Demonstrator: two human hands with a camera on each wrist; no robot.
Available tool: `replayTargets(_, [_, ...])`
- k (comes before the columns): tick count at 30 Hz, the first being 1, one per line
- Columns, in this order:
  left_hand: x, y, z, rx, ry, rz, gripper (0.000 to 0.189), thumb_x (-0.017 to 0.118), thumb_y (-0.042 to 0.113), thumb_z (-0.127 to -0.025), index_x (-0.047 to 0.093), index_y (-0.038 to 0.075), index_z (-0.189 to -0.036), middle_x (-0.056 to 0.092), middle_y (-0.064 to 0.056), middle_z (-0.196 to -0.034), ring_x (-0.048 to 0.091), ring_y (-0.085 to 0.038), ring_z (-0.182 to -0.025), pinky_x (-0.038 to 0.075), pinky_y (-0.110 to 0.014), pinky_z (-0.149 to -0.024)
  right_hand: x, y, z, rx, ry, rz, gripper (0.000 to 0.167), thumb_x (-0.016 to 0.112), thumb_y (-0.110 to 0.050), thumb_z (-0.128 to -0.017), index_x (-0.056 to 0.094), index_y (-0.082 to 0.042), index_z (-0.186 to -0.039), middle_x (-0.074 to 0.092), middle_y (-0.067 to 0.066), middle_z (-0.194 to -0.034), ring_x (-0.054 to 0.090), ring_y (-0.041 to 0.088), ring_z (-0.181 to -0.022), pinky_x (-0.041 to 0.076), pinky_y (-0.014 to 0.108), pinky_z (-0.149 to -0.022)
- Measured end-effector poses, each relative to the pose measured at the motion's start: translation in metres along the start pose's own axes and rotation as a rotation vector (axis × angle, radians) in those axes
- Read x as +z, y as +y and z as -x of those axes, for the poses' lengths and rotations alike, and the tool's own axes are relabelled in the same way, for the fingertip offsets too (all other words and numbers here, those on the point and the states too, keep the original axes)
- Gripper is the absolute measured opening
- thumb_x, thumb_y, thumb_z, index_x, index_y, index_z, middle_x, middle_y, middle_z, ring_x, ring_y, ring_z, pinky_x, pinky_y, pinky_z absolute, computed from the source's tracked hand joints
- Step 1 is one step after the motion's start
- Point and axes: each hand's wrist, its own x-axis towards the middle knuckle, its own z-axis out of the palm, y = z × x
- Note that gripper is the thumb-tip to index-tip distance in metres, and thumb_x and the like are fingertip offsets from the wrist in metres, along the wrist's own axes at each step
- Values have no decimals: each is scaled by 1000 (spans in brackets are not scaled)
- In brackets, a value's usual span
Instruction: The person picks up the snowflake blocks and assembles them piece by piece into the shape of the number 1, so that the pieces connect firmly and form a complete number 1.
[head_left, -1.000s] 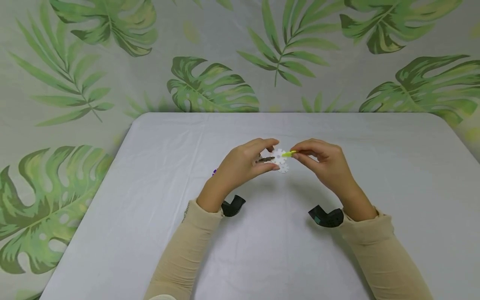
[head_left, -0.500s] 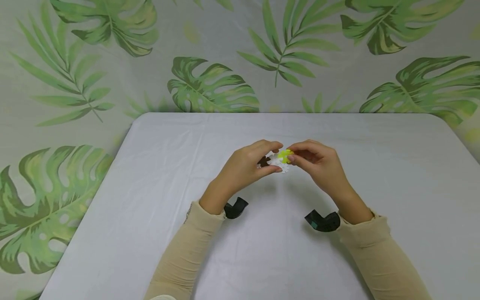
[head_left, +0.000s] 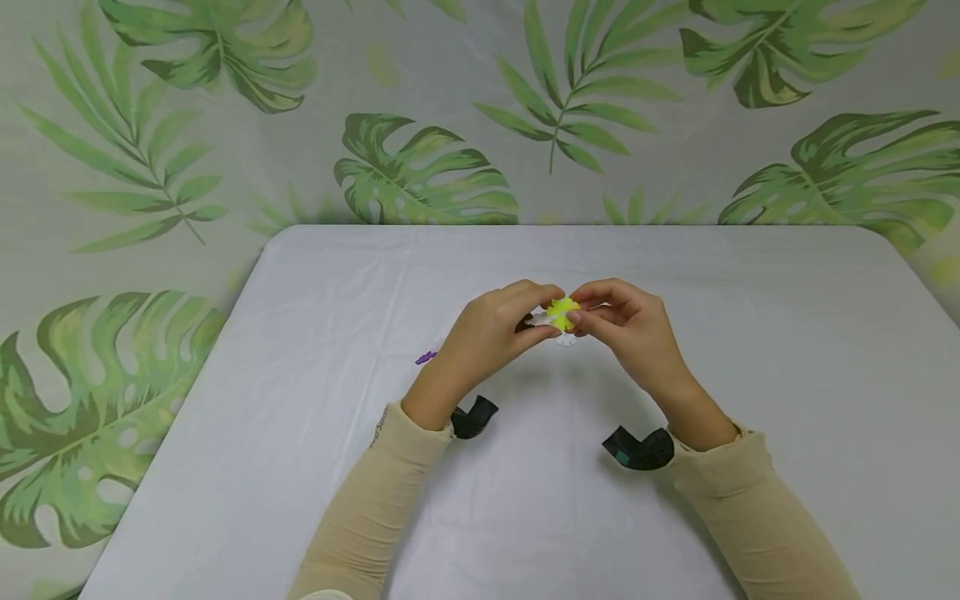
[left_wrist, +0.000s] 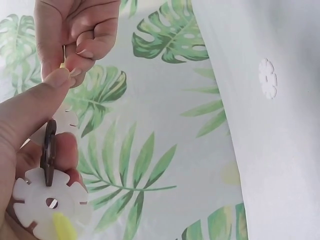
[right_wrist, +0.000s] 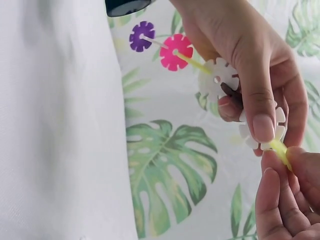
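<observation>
Above the table my left hand point(head_left: 487, 329) holds a chain of slotted plastic snowflake discs, its thumb and fingers around a white disc point(right_wrist: 247, 134). A brown disc point(left_wrist: 48, 152) joins that one to another white disc point(left_wrist: 31, 197). Past it hang a yellow disc point(right_wrist: 192, 63), a pink disc point(right_wrist: 175, 52), a thin pale disc and a purple disc point(right_wrist: 142, 36). With thumb and fingertips, my right hand point(head_left: 626, 321) pinches a second yellow disc point(head_left: 561, 313), right at the edge of the held white disc. Fingertips partly hide where they meet.
A loose white disc point(left_wrist: 267, 79) lies on the white-covered table point(head_left: 300, 417). A black wrist camera mount point(head_left: 474, 417) sits at my left cuff, another mount point(head_left: 637, 448) at my right. Leaf-printed cloth point(head_left: 420, 167) hangs behind the table's far edge.
The yellow disc has turned from edge-on to face the head camera and shifted left. My right hand has moved slightly left with it. The chain's purple end shows beside my left wrist again.
</observation>
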Motion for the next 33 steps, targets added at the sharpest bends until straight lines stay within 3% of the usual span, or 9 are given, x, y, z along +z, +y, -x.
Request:
replayTargets(5, [0, -1, 0, 3, 10, -9, 33, 70, 16, -78, 61, 3, -107, 63, -3, -95, 56, -7, -74, 41, -11, -67, 0, 0, 0, -9, -10, -17, 18, 62, 10, -79, 58, 12, -96, 59, 13, -86, 60, 20, -69, 51, 26, -65])
replayTargets(11, [-3, -2, 0, -9, 20, -20, 34, 69, 18, -79, 62, 2, -107, 63, -4, -96, 57, -9, -74, 42, -11, -68, -10, 8, -4, -102, -20, 62, 22, 61, 8, -81, 59, 7, -103, 60, 13, -94, 58, 19, -85, 48, 23, -74])
replayTargets(15, [-6, -4, 0, -24, 27, -30, 34, 70, 18, -78, 62, 2, -107, 64, -4, -97, 58, -9, -74, 43, -11, -68, -18, 19, -6, -103, -10, 70, 24, 61, 7, -82, 59, 4, -105, 61, 12, -96, 58, 18, -89, 47, 24, -78])
replayTargets(18, [-7, -5, 0, -28, 33, -36, 35, 71, 17, -77, 62, 2, -107, 64, -4, -97, 58, -9, -74, 42, -12, -67, -23, 31, -8, -67, -14, 96, 26, 61, 8, -81, 58, 6, -106, 60, 13, -98, 58, 18, -91, 47, 23, -79])
replayTargets(22, [-8, -6, 1, -24, 35, -49, 35, 71, 17, -76, 62, 2, -107, 63, -3, -97, 56, -8, -73, 42, -12, -67, -27, 49, -9, -1, -38, 218, 31, 62, 7, -80, 55, 8, -110, 58, 18, -103, 55, 24, -95, 46, 25, -81])
replayTargets(33, [-9, -6, 1, -7, 42, -59, 35, 71, 16, -76, 62, 2, -107, 64, -3, -96, 56, -7, -71, 42, -15, -67, -36, 87, -3, 223, -159, 440, 46, 70, -21, -80, 53, -3, -119, 55, 13, -115, 54, 26, -100, 43, 39, -86])
